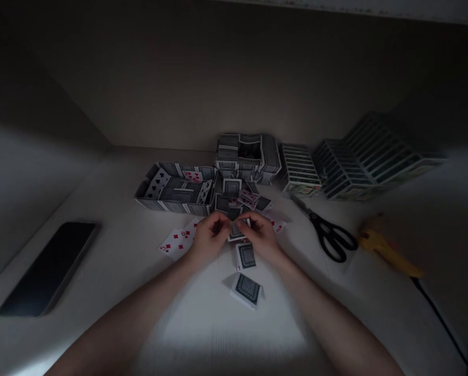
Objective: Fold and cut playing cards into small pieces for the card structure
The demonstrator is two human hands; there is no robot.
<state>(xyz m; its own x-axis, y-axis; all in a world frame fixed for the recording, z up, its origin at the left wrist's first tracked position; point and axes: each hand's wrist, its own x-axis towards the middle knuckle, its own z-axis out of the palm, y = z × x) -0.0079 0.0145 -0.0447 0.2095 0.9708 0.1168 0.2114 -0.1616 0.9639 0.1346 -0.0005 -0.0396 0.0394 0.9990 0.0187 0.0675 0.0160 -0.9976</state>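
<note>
A: Hands first. State?
B: A small white-bordered playing card with a dark patterned back point(239, 230) is pinched between both: its left side by the left hand point(212, 235), its right side by the right hand point(259, 232), thumb laid over the back.
A: Where's it held?
B: Mid-worktop point(222, 334), just in front of a loose pile of dark-backed cards point(232, 186).
A: Nearest stuff?
B: Two bent dark-backed cards are set out towards the wearer, one point(247, 257) nearer the hands, one point(248, 290) farther. White cards with red diamonds point(173, 243) are fanned beside the left hand.
A: Farther out?
B: Behind, an open-topped oblong box built of cards point(175, 207) is seen at left, a blocky card structure with a square opening point(228, 154) beside it. At right, black-handled scissors point(330, 235) and a yellow glue gun point(386, 248), blurred. Far left, a black phone point(49, 269).
</note>
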